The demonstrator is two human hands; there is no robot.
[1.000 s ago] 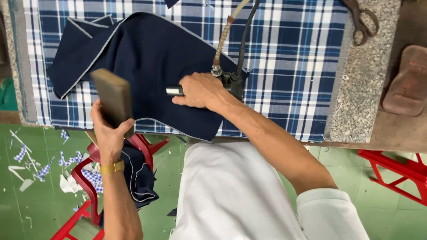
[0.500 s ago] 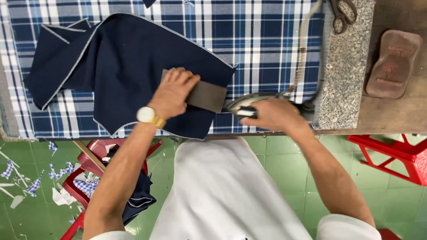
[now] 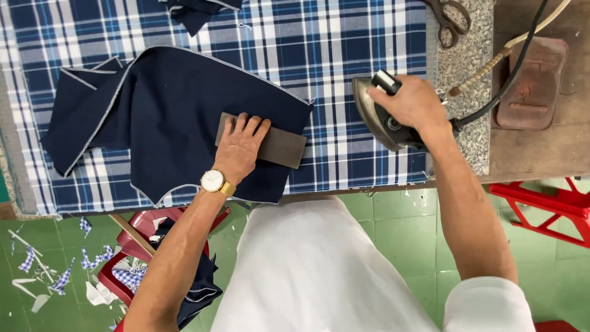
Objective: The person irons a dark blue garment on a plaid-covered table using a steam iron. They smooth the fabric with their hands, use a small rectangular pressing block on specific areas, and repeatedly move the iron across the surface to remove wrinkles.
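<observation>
The left hand pressed flat, fingers spread, on a brown block atop the navy cloth on the plaid surface, while the right hand gripped the iron tilted off the cloth, suggesting that stretch was already pressed.

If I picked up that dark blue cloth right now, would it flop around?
Probably yes. The navy cloth lies flat with a folded, rumpled corner at its left, so it looks soft and should droop. It likely weighs little for its spread. The left hand presses a stiff-looking block on it, so it may slide on the plaid cover if left loose.
</observation>
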